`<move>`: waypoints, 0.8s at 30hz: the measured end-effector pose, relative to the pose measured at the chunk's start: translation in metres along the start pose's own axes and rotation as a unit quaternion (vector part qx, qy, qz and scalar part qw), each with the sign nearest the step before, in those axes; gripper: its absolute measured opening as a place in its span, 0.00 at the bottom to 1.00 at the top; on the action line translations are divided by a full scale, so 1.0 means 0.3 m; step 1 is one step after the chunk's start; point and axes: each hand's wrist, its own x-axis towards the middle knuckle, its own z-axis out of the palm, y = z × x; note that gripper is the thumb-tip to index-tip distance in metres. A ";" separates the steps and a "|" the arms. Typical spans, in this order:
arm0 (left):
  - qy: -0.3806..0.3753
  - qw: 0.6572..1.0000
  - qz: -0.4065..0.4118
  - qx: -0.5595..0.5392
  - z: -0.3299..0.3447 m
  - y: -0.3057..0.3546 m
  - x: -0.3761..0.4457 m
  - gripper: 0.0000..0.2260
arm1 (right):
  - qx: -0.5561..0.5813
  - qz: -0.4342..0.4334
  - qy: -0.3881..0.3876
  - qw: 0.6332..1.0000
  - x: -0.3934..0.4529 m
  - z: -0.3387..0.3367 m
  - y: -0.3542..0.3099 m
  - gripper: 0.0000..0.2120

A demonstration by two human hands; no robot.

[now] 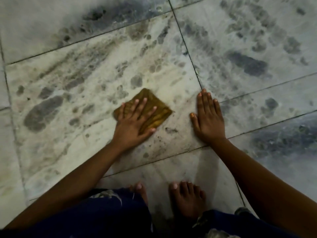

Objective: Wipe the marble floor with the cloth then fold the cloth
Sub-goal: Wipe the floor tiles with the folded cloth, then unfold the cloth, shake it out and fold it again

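1. The cloth (151, 109) lies flat on the marble floor (68, 79), near the middle of the large pale slab, just left of the dark joint line that runs from far to near.
2. The left hand (135, 122) rests palm-down on the near-left part of the cloth. Its fingers are spread wide and laid flat; they press the cloth down and grip nothing.
3. The right hand (208, 117) is flat on the bare floor just to the right of the cloth and apart from it. Its fingers lie straight and close together and hold nothing; it looks like a prop for the person's weight.
4. Two bare feet (187, 196) stand on the nearer slab, between the arms.
5. The cloth is a small, thin, ochre square, already doubled over by the look of its soft ridges. I judge it to be light and limp, perhaps damp, so it should slide easily under a flat palm and bunch if pushed from one edge.
6. For wiping, a broad palm over the centre suits it best.
7. For folding, I would pinch two neighbouring corners, such as the far corner and the right corner, which lie uncovered, and lift one edge over to the opposite one.
8. The floor is hard and smooth, likely slick where wet.
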 end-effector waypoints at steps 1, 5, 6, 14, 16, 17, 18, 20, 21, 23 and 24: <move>0.004 0.999 -0.043 -0.008 -0.009 -0.054 -0.020 0.30 | 0.001 0.000 -0.001 1.000 -0.001 0.001 0.001 0.31; 0.003 0.987 -0.156 -0.038 -0.075 -0.188 0.093 0.28 | 0.000 -0.002 -0.010 1.000 -0.003 0.003 0.001 0.31; 0.004 0.988 -0.150 -0.043 -0.087 -0.191 0.139 0.27 | 0.000 -0.001 -0.012 1.000 -0.002 0.000 0.001 0.31; 0.004 0.999 0.030 -0.043 -0.038 -0.073 0.101 0.22 | -0.003 0.001 -0.040 0.999 0.001 -0.021 -0.005 0.33; 0.012 0.998 0.046 -0.033 -0.013 -0.021 0.028 0.21 | -0.009 0.000 -0.045 0.999 0.002 -0.026 -0.007 0.34; 0.014 0.998 0.051 -0.030 0.001 0.002 -0.011 0.21 | -0.012 0.001 -0.047 0.999 0.003 -0.028 -0.005 0.35; 0.017 0.998 0.057 -0.026 0.013 0.023 -0.055 0.21 | -0.014 -0.001 -0.050 0.999 0.003 -0.033 -0.005 0.36; 0.023 0.997 0.074 -0.014 0.032 0.062 -0.136 0.21 | -0.014 -0.006 -0.057 0.998 0.004 -0.044 -0.004 0.38; 0.024 0.996 0.082 -0.012 0.037 0.083 -0.170 0.21 | -0.013 -0.012 -0.062 0.998 0.007 -0.049 -0.005 0.38; 0.034 0.996 0.087 -0.010 0.037 0.128 -0.222 0.21 | -0.008 -0.024 -0.064 0.998 0.014 -0.058 -0.015 0.39; 0.050 0.996 0.074 -0.028 0.033 0.148 -0.240 0.21 | 0.000 -0.026 -0.058 0.998 0.016 -0.060 -0.027 0.39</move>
